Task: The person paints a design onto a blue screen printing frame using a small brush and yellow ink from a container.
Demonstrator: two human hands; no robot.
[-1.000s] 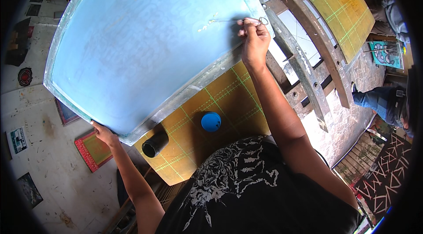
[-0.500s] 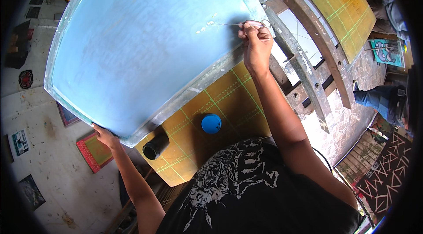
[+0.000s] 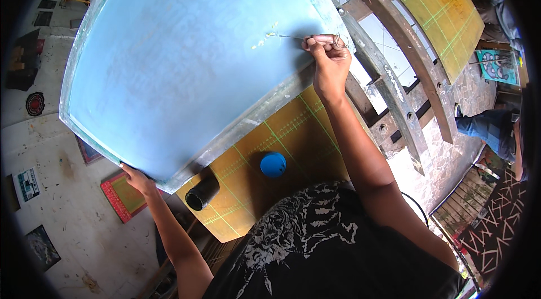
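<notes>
A silkscreen, with pale blue mesh point(image 3: 180, 57) in a worn grey frame point(image 3: 248, 123), is tilted before me and fills the upper middle. My left hand point(image 3: 138, 179) grips its lower left corner, thumb on the edge and fingers hidden underneath. Over the right side of the mesh, my right hand point(image 3: 330, 62) pinches a thin metal tool point(image 3: 290, 36) with a ring-shaped handle end; its exact kind is hard to make out. The tool's tip is at small pale, yellowish marks point(image 3: 258, 45) on the mesh.
Below the screen lies a yellow-brown board point(image 3: 259, 144) with green grid lines, holding a blue cup point(image 3: 273, 164) and a black cylindrical container point(image 3: 202, 193). Curved metal arms point(image 3: 420, 45) of a rack stand at right, near another gridded board point(image 3: 434, 12). Someone in blue trousers point(image 3: 482, 130) is far right.
The tool's tip has shifted slightly left and down among the pale marks, with my right hand following. The left hand keeps its hold on the corner. The whole view has shifted a little.
</notes>
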